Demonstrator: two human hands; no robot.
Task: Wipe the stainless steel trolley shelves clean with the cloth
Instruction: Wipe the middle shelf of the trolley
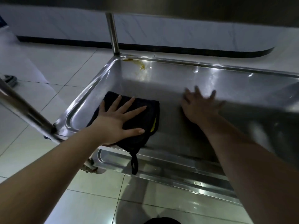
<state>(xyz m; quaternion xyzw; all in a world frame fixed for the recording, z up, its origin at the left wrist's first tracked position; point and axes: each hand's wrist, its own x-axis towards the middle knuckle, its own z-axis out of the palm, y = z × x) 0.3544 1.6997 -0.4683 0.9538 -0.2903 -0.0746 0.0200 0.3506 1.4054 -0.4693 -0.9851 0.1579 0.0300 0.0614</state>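
Left hand (113,122) presses cloth (142,110) flat on shelf (178,84); right hand (199,107) splayed alongside, holding nothing; yellow stain (139,64) beyond; tiled floor (56,68).

Likely a commercial kitchen or service area. A stainless steel trolley shelf (202,78) with a round post (113,33) stands on glossy pale floor tiles (64,68); a white wall (161,28) with dark skirting (178,50) runs along the far side.

- The right hand (200,105) was blurred; whether it touched the shelf (161,88) could not be told.
- The left hand (116,120) covered part of the cloth (142,110).
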